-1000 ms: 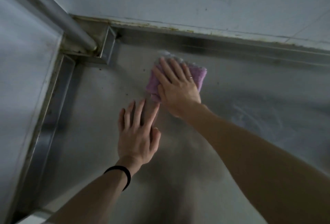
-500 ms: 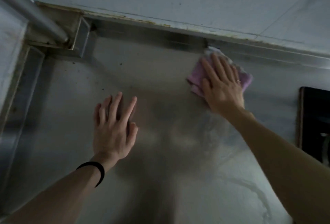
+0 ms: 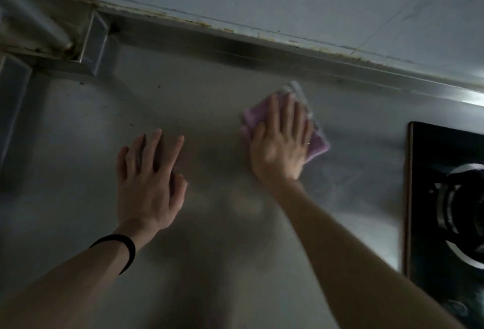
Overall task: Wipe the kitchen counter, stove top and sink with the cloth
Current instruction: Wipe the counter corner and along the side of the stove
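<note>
Cloth point(image 3: 317, 145) under flat right hand point(image 3: 279, 150)

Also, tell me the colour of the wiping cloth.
Pinkish purple; the cloth shows best in the head view.

Cloth point(image 3: 318, 145) on counter point(image 3: 209, 98), under right hand point(image 3: 280, 150); stove top point(image 3: 445, 197) right.

We are hiding most of the cloth point(image 3: 317, 145) under our right hand point(image 3: 280, 145) and seeing only part of the stove top point(image 3: 442, 150).
</note>
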